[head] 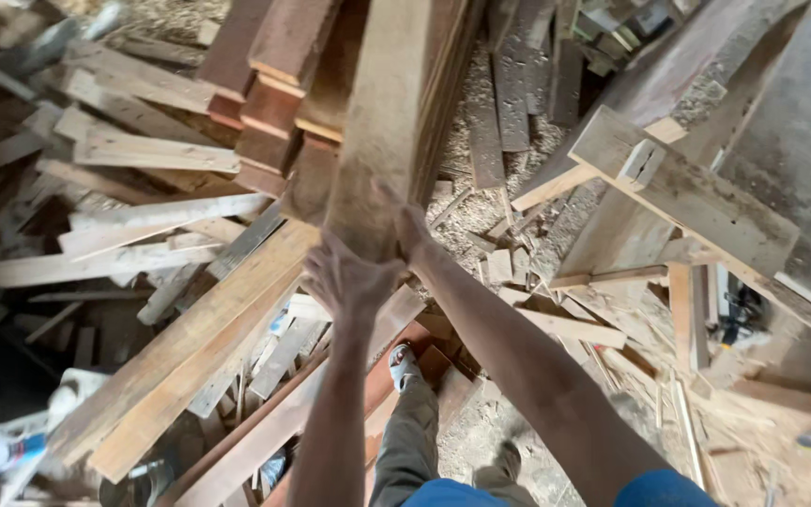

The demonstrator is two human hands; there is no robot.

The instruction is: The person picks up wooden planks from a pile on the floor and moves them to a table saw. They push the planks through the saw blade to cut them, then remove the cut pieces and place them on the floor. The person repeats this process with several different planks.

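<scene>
overhead, 2 hands, left hand and half-hidden right hand, on plank

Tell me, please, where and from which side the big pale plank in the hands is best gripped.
Probably at its near end, from below. The plank stands steeply tilted, resting on the stack of reddish boards, so its near end hangs free. The left hand and right hand already meet that end, one at each edge.

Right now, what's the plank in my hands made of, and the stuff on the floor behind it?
Plank: looks like rough-sawn, unfinished wood, pale and dusty with visible grain. Both the left hand and right hand grip its end. Floor stuff: probably sawdust and shavings, pale and crumbly.
</scene>
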